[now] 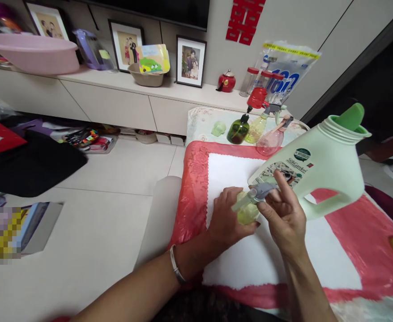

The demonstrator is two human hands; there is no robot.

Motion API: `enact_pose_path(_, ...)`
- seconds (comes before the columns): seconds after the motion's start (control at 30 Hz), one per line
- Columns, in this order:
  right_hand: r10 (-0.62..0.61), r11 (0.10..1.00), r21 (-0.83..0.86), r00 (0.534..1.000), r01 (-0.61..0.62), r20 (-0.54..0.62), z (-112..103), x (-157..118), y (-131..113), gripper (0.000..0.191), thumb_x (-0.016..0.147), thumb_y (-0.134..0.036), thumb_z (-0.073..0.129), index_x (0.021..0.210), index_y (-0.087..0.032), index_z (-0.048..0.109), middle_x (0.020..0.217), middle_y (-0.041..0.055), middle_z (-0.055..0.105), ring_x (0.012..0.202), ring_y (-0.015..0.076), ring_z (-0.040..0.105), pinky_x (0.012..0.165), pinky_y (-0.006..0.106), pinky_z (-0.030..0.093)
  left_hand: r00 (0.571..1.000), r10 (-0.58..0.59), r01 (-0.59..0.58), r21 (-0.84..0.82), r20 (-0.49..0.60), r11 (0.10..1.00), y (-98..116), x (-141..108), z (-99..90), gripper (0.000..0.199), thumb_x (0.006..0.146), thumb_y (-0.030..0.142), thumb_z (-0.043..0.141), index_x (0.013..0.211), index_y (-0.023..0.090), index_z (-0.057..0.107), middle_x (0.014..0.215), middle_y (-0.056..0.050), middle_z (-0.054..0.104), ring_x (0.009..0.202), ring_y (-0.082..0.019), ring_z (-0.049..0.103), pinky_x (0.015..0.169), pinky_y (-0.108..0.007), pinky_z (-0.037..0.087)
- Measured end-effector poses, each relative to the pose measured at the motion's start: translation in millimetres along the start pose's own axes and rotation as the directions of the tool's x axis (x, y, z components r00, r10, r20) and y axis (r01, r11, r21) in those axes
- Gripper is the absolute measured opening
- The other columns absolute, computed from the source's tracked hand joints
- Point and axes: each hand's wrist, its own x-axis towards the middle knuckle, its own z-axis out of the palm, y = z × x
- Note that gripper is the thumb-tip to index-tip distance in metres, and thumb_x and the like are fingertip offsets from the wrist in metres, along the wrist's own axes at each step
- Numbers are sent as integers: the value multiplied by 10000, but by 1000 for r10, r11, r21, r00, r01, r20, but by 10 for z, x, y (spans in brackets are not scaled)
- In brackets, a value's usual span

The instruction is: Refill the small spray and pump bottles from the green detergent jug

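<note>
Red plastic table covering (194, 192) bears a white scallop-edged sheet (253, 261). Pale-green plastic handled jug (332, 156) stands beside the right hand (287, 217). Left hand (228, 217) grasps a translucent yellow-green bottle (249, 215) above the sheet; right fingers grip its grey plastic spray head (263, 191).

Head camera, single view: mounted above the person's arms, facing forward and down; left hand (228, 217) and right hand (287, 219) near, right of centre; red cloth (191, 201) below them, seen from above; floor (92, 232) at left, farther off; cabinet (116, 103) and wall (293, 22) farthest, across the top, cabinet running aslant, lower rightward
</note>
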Motion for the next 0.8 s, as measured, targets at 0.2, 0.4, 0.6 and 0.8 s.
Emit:
enact_pose_path(0.2,-7,994,-108,999,2,-43,44,48,0,1012,780,-454,850,1617,-268,311,1577,120,325,1344,276,501,1101,410,517,996,85,-84,31,-5,996,-2,-19,9,570,651,279,849,1162,281,595,1216,-97,629,1188,-370,547,1062,-545,430)
enact_pose_path(0.4,-12,1000,-28,999,13,40,22,35,-25,894,902,-368,758,1633,-236,260,1220,108,615,1119,213,635,965,352,582,1000,21,-22,9,19,1000,76,-4,-68,716,603,275,870,1232,240,531,1236,-134,613,1178,-399,573,1023,-584,454)
enact_pose_path(0.6,-110,983,-147,994,110,6,23,26,-15,872,832,-295,813,1593,-257,389,1285,89,581,1067,180,644,835,246,611,997,31,-36,62,69,997,65,20,-76,768,585,305,843,1249,215,469,1244,-124,603,1184,-381,582,1018,-580,477)
enact_pose_path(0.8,-14,984,-176,999,8,-31,-49,-28,38,895,825,-386,842,1596,-318,393,1407,77,535,1257,254,590,1162,467,454,999,21,-24,78,39,997,49,19,-47,774,580,321,853,1242,232,463,1238,-111,610,1165,-371,597,1005,-577,494)
